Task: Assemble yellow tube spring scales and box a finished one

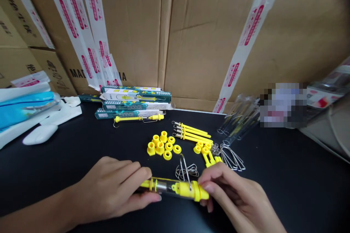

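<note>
A tube spring scale [164, 186] lies across both hands, close to the table. My left hand [115, 185] is closed round the left part of its clear tube. Inside the tube a yellow rod and a silvery spring part show. My right hand [235, 196] pinches the yellow cap at the right end. A bent wire loop [183, 164] rises from that end. Just behind lie several wire loops [188, 172] in a tangle. Yellow caps and rings [160, 148] stand in a group farther back, and yellow rods with springs [193, 131] lie to their right.
Green-and-white boxes [133, 103] are stacked at the back, with an assembled spring scale [139, 118] before them. Clear tubes [240, 116] lie at back right, near larger wire loops [232, 156]. White plastic pieces [41, 134] are at left. Cardboard boxes [136, 25] wall off the back.
</note>
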Motion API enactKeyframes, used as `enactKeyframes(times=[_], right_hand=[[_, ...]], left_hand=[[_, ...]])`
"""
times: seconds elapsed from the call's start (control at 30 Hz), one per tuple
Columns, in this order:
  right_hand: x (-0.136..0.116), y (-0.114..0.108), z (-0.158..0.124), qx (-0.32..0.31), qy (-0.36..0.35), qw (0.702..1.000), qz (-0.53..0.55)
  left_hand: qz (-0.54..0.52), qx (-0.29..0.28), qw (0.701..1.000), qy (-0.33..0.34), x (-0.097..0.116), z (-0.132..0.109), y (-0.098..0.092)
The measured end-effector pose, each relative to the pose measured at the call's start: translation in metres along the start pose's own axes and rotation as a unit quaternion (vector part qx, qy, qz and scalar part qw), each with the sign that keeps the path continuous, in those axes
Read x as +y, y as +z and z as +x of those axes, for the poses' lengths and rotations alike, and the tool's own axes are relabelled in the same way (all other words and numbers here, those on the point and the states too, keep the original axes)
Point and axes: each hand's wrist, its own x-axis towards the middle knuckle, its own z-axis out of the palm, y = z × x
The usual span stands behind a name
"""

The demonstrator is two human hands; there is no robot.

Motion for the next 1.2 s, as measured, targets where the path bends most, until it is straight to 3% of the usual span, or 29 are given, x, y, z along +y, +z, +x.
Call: enactKeyframes(times=[0.2,0.43,0.63,0.73,0.87,1.07,1.2], right_hand=[[-0.003,0.001,0.010,0.064,0.012,0.997,0.037],[-0.001,0.004,0.009,-0.002,0.057,0.996,0.072],[0.000,0.004,0.011,0.088,-0.047,0.994,0.037],[-0.003,0.003,0.011,0.055,-0.014,0.998,0.039],[-0.005,0.004,0.009,0.005,0.045,0.998,0.047],[-0.003,0.006,0.013,0.090,-0.047,0.994,0.049],[-0.005,0.003,0.012,0.046,-0.006,0.999,0.006]], left_hand=[[-0.005,0.012,1.000,0.006,0.001,-0.001,0.003],[0.002,0.018,1.000,-0.009,-0.001,-0.004,0.006],[-0.026,0.010,0.996,-0.082,-0.003,-0.011,0.015],[-0.046,0.017,0.993,-0.111,-0.005,-0.014,0.020],[-0.059,0.011,0.994,-0.092,-0.005,-0.013,0.019],[-0.048,0.025,0.995,-0.082,-0.004,-0.012,0.016],[-0.062,0.015,0.995,-0.080,-0.004,-0.014,0.017]])
